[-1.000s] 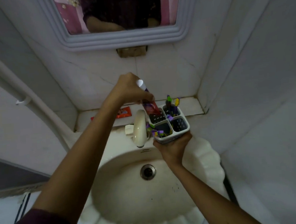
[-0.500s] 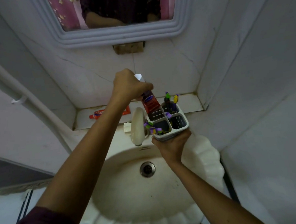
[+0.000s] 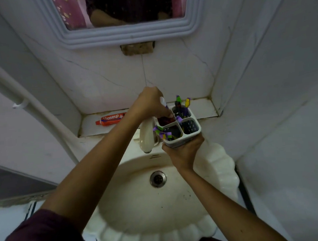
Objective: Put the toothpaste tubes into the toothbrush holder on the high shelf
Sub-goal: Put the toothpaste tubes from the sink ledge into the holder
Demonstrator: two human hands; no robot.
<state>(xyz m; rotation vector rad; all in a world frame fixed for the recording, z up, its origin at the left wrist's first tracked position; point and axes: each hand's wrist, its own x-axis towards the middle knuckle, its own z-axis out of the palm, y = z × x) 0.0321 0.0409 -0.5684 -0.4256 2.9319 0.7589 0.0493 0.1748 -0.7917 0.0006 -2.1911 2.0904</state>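
A white four-compartment toothbrush holder [image 3: 191, 128] rests in my right hand [image 3: 183, 152], held from below over the basin's back edge. My left hand [image 3: 149, 105] grips a red toothpaste tube [image 3: 165, 120] with a white cap; its lower part sits inside the holder's back-left compartment. A second red toothpaste tube [image 3: 110, 119] lies flat on the shelf [image 3: 202, 109] to the left. Toothbrushes stand in the back-right compartment and purple-handled ones in the front-left.
A cream tap [image 3: 146, 138] stands just left of the holder. The scalloped cream basin [image 3: 220, 174] lies below, its drain at the centre. A framed mirror [image 3: 129, 34] hangs above; tiled walls close in on both sides, with a white pipe at the left.
My left hand has lowered the red tube from above the holder down into the back-left compartment. My right hand has kept the holder in nearly the same place.
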